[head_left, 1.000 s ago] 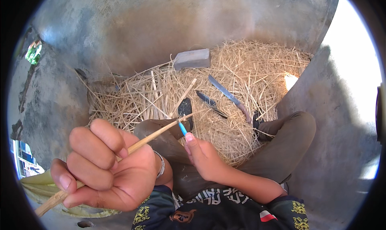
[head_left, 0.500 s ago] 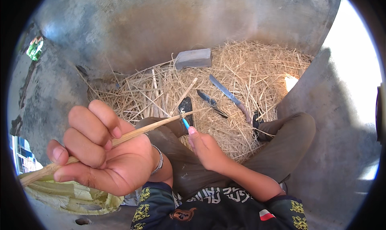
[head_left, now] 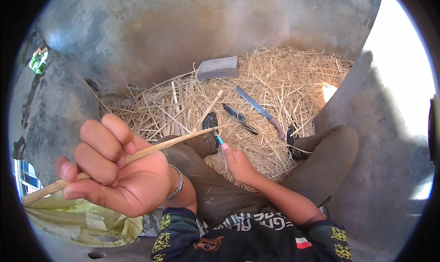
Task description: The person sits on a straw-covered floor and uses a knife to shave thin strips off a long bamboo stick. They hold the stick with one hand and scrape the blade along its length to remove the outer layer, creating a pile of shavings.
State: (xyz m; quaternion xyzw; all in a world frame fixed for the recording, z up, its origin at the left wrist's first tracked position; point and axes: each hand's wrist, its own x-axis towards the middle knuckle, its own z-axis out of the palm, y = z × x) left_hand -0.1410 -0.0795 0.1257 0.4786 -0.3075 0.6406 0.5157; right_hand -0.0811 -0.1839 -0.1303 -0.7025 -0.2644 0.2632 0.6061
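My left hand (head_left: 121, 170) is closed around a long, pale strip of wood or bamboo (head_left: 176, 140). The strip slants from the lower left up to a thin far end. Near that end, my right hand (head_left: 239, 165) grips a small cutting tool with a blue handle (head_left: 221, 140). Its blade is too small to make out clearly; it appears to touch the strip, with a pale curl beside it. Beyond my hands, a large knife with a wooden handle (head_left: 261, 107) and a dark knife-like tool (head_left: 239, 118) lie on the straw.
A grey block (head_left: 217, 68) rests against the curved concrete wall (head_left: 206, 24). Loose straw and shavings (head_left: 284, 79) cover the ground around my crossed legs (head_left: 316, 170). A yellow-green cloth or sack (head_left: 91, 223) lies at the lower left.
My right hand has shifted slightly right, carrying the blue-handled tool outward along the strip toward its thin end. My left hand keeps its hold almost in place.
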